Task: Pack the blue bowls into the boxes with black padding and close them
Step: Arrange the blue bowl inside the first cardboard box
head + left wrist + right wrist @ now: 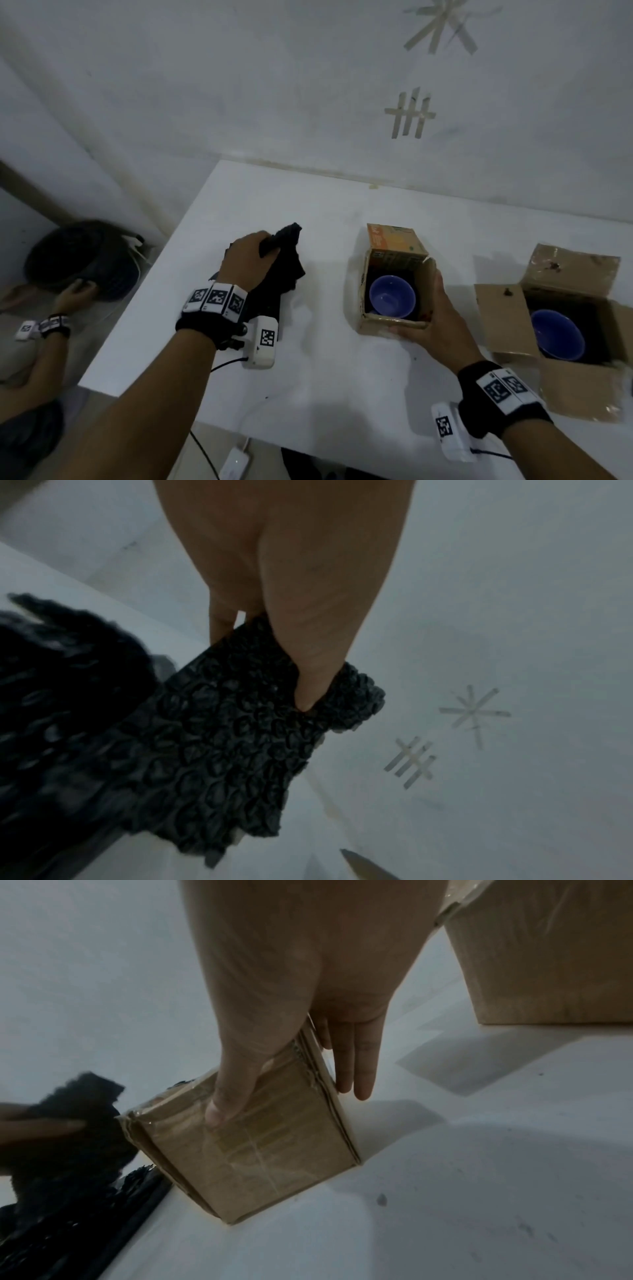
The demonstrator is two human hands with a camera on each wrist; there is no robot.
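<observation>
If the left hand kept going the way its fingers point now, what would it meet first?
Likely the wall. The left hand, gripping black padding, points across bare table toward it; depth is unclear.

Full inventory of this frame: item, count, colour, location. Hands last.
small cardboard box: 1, brown with orange flap, table centre, open
large cardboard box: 1, brown, table right, flaps open
blue bowls: 2, one in each box, on black padding; second
black bubble wrap: 1 bunch, table left
table: 1, white
tape marks: 2, beige, wall
second person: 1, floor, far left
left hand: grips bubble wrap
right hand: holds small box's near corner
</observation>
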